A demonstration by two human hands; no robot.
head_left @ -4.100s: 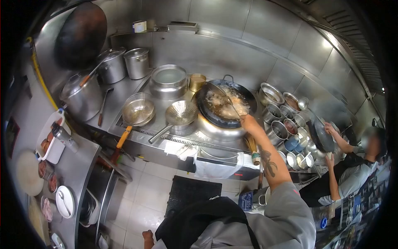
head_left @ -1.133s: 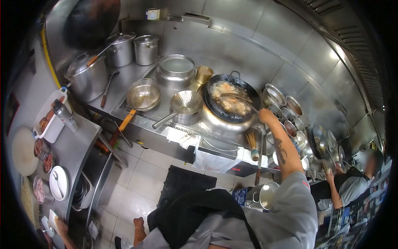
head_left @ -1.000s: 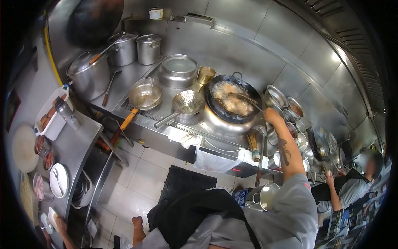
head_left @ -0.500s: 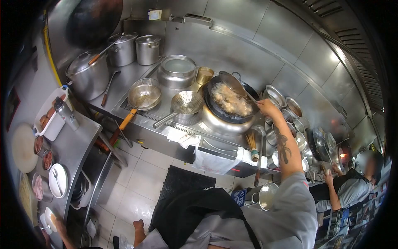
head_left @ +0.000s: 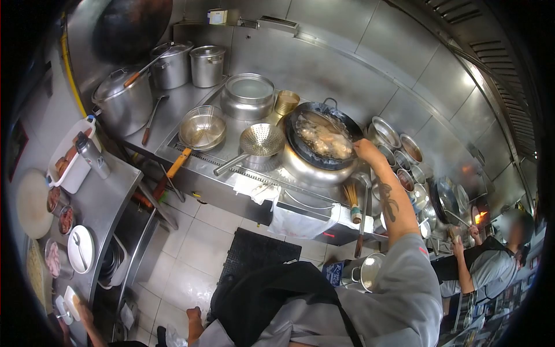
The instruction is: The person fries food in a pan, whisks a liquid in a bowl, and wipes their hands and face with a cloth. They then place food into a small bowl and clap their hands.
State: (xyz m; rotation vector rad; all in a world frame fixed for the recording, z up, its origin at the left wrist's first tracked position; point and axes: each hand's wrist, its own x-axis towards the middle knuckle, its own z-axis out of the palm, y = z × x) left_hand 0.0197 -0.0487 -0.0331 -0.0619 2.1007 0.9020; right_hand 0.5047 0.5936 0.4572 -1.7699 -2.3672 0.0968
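My right hand (head_left: 366, 150) is closed around the handle of a ladle at the right rim of a black wok (head_left: 351, 124). The ladle's head is down in the wok and hard to make out among browned pieces of food (head_left: 324, 141) in bubbling oil. The wok sits on a round steel burner ring (head_left: 312, 170). My left hand (head_left: 194, 314) is low beside my body, away from the stove; its fingers cannot be made out. A perforated strainer (head_left: 261, 140) rests left of the wok, with a wire-mesh skimmer (head_left: 202, 130) beyond it.
Lidded pots (head_left: 124, 101) and a wide steel pot (head_left: 247, 95) stand on the stove. Steel bowls (head_left: 384, 132) and a bamboo brush (head_left: 351, 199) are at right. Another person's hand (head_left: 84, 315) holds something white at lower left; a co-worker (head_left: 483, 263) is at far right, near a flame.
The ladle's head has dropped from above the food into the wok. My right hand has shifted slightly left. The flame at far right is larger.
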